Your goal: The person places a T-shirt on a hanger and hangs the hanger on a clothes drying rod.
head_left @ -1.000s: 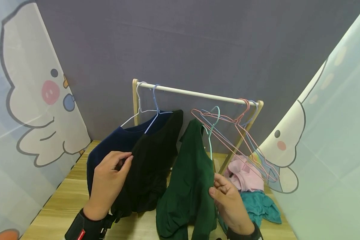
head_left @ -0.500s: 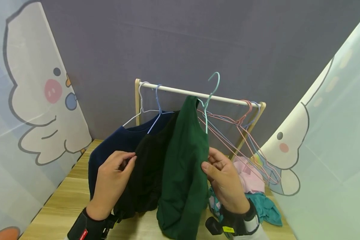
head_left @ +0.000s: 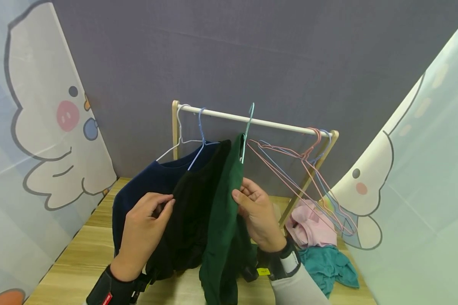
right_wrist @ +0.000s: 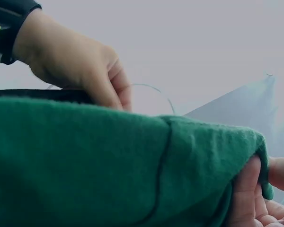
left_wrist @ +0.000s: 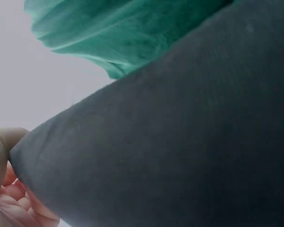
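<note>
In the head view, my left hand [head_left: 143, 226] pinches the shoulder edge of a black top [head_left: 191, 212], which hangs on a blue hanger [head_left: 200, 129] from the rack's rail [head_left: 282, 124]. The left wrist view shows the dark cloth [left_wrist: 170, 142] drawn between thumb and fingers. My right hand [head_left: 261, 216] grips the side of a dark green top [head_left: 221, 220] on a mint hanger [head_left: 246, 133]. That hanger's hook is at the rail; whether it bears on it cannot be told. Close up, green cloth [right_wrist: 85, 161] is folded over the right fingers.
A navy top [head_left: 141, 186] hangs at the rail's left end on a white hanger [head_left: 180, 127]. Bare pink hangers [head_left: 309, 154] and a blue one hang at the right. Pink cloth [head_left: 311, 226] and teal cloth [head_left: 328, 264] lie on the wooden table [head_left: 72, 262] below.
My right hand rises with the green top and its hanger, then moves left toward the black top. The mint hook goes from below the rail to above it, then down at it. The left hand stays pinching.
</note>
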Motion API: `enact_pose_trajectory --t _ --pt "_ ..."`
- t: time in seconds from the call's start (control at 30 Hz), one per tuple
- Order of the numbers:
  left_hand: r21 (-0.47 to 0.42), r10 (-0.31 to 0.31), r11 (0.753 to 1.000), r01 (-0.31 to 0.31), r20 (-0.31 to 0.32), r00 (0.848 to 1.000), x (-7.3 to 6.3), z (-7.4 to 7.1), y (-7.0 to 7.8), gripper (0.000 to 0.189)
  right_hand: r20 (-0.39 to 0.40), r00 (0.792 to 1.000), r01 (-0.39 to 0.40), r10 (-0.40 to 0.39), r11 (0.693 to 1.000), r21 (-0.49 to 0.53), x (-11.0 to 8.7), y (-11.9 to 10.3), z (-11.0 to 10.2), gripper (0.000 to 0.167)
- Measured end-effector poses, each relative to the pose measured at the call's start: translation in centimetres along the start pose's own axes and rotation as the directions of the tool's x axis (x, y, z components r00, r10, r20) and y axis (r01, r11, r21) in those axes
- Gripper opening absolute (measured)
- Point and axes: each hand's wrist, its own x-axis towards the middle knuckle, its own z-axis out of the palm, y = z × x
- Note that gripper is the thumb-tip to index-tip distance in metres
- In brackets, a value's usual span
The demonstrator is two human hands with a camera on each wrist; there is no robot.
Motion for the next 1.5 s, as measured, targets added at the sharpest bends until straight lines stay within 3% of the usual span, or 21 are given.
enact_pose_trajectory --t 0.97,1.5 --pt "-0.007 0.008 1.0 -0.008 -0.004 1.0 0.0 0.2 -0.3 0.022 -0.026 0.999 -0.023 0.025 0.998 0.062 2.4 4.6 3.1 0.027" --pt "-0.006 -0.011 1.0 0.011 0.008 1.0 -0.1 0.1 -0.4 0.022 -0.025 0.997 -0.07 0.07 0.997 0.021 2.7 6.1 2.7 0.026"
